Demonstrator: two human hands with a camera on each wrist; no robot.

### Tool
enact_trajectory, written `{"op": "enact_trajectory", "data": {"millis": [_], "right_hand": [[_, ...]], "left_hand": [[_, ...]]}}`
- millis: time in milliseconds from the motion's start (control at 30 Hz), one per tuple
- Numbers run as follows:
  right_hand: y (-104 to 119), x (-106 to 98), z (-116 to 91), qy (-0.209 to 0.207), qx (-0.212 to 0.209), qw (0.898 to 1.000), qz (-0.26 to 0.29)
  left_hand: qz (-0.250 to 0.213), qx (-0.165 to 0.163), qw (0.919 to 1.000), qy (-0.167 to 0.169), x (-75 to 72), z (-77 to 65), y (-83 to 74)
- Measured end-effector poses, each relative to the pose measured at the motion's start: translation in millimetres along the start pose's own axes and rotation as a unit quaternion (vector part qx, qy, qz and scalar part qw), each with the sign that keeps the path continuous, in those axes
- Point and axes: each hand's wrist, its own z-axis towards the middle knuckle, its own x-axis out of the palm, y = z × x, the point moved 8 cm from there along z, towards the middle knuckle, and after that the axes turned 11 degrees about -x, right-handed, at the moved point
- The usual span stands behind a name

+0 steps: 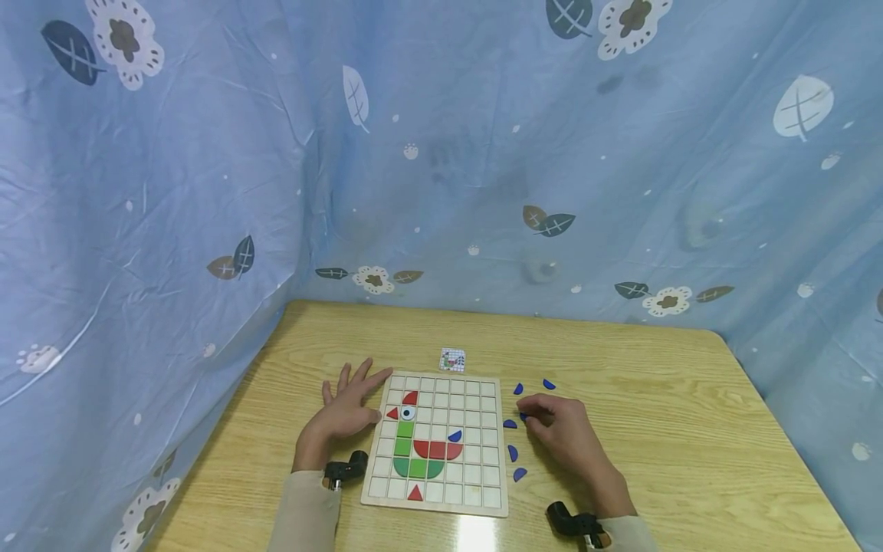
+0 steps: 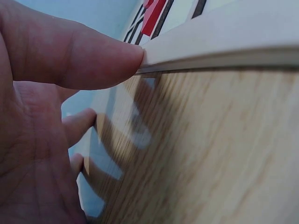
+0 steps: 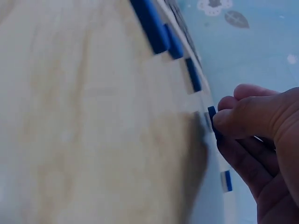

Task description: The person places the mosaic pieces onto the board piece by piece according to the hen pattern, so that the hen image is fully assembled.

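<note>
A square wooden grid board (image 1: 487,460) lies on the table, with a bird-like figure of red (image 1: 432,450), green (image 1: 418,468) and eye-marked pieces on it. One blue half-circle piece (image 1: 454,436) sits tilted above the red row. My left hand (image 1: 343,412) spreads its fingers beside the board, index fingertip at the upper left corner and thumb (image 2: 107,58) against the left edge. To the right of the board, my right hand (image 1: 567,433) pinches another blue half-circle piece (image 3: 212,113) between thumb and fingers, among more blue pieces.
Several loose blue half-circles (image 1: 513,453) lie in a loose column along the board's right side. A small printed card (image 1: 452,359) with a bird picture lies behind the board. Blue patterned cloth (image 1: 469,192) hangs behind and beside the wooden table (image 1: 662,399).
</note>
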Motion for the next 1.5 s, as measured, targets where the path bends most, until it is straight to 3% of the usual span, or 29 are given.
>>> {"op": "enact_trajectory", "data": {"millis": [200, 400, 633, 900, 1133, 1500], "right_hand": [[22.2, 1.4, 10.4, 0.010, -0.062, 0.998, -0.009], [44.6, 17.5, 22.4, 0.051, -0.117, 0.992, 0.012], [59.7, 36.4, 33.9, 0.108, -0.152, 0.982, 0.015], [63.7, 53.8, 39.3, 0.148, -0.171, 0.974, -0.004], [66.5, 59.3, 41.8, 0.142, -0.187, 0.971, -0.037], [67.0, 66.0, 38.5, 0.143, -0.175, 0.974, -0.023]], "left_hand": [[0.001, 0.000, 1.0000, -0.003, -0.8, -0.2, 0.2], [0.001, -0.001, 1.0000, -0.004, -0.7, -0.5, -0.4], [0.000, -0.001, 1.0000, 0.000, -0.1, -0.7, -0.4], [0.001, -0.003, 1.0000, 0.000, 0.4, -0.2, 0.4], [-0.001, -0.003, 1.0000, 0.000, 0.6, -0.2, 0.8], [0.004, -0.003, 1.0000, -0.005, -0.4, 0.1, -0.5]]}}
